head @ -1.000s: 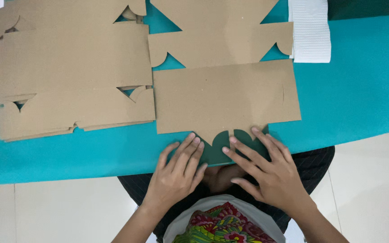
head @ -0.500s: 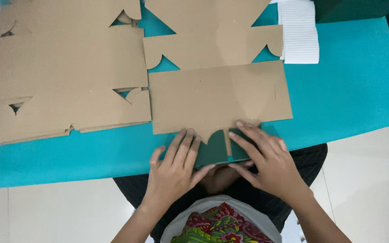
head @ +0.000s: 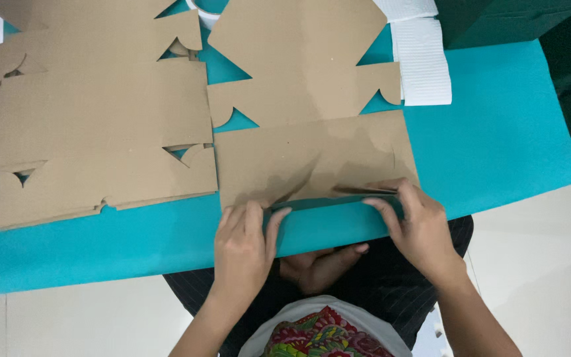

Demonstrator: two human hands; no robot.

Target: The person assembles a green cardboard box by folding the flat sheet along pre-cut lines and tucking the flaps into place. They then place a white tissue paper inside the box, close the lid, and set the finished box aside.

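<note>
Low centre: left hand (head: pixel 242 248) and right hand (head: pixel 418 228), fingers curled, pinching the folded dark-green edge of a flat brown cardboard box blank (head: pixel 312 158) on a smooth turquoise mat (head: pixel 497 145); upper left, another notched blank (head: pixel 100 132); upper right, ribbed white sheet (head: pixel 424 63)

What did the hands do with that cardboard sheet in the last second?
Both hands moved apart along the cardboard sheet's near edge: left hand leftward, right hand rightward. They took hold of the flap and folded it up. The cardboard stack stayed on the teal mat.
</note>
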